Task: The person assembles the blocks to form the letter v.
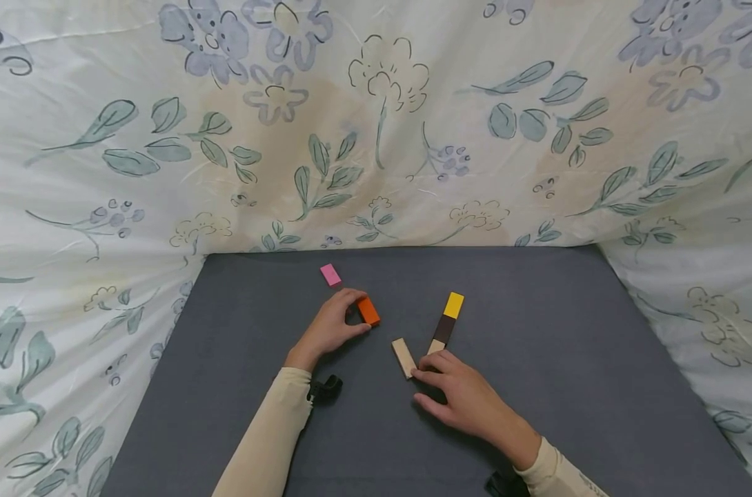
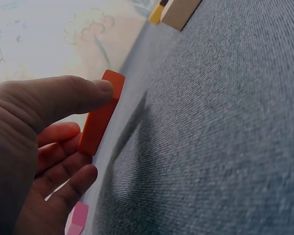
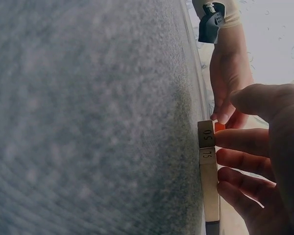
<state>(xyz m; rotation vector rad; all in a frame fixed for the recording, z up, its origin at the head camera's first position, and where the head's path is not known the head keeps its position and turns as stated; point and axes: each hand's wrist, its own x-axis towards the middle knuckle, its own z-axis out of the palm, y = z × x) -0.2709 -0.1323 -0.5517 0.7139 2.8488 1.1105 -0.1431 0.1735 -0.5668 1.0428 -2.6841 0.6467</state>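
Observation:
My left hand [image 1: 332, 324] pinches an orange block [image 1: 368, 311] between thumb and fingertips; in the left wrist view the block [image 2: 100, 115] leans close over the cloth. My right hand [image 1: 466, 393] lies to the right, its fingertips touching two plain wooden blocks while the thumb stays off them. One wooden block [image 1: 403, 358] is the nearer to my left hand, and its end reads 50 in the right wrist view [image 3: 206, 134]. The other wooden block [image 1: 437, 345], marked 75, is partly hidden under the fingers. A dark brown block [image 1: 444, 329] and a yellow block [image 1: 454, 304] continue its line.
A pink block [image 1: 330, 275] lies beyond my left hand, toward the back of the grey cloth-covered table [image 1: 537, 324]. Flower-patterned fabric [image 1: 388, 138] hangs behind and along both sides. Black wrist devices [image 1: 326, 390] sit at both cuffs.

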